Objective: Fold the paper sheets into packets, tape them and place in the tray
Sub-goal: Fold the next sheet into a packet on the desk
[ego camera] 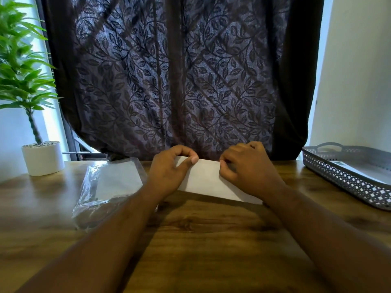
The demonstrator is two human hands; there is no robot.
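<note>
Wide wooden table (201, 240), dark curtain (169, 70) behind. Grey tray (347, 178) at far right, something white inside. Plastic sleeve (110, 187) lies left. Centre: folded paper (207, 178) on the table, left hand (169, 172) and right hand (249, 170) both pinching its far edge.

Left hand (169, 172), right hand (249, 168) bare; forearms bare, no sleeves; short trimmed nails on fingers (193, 160).
</note>
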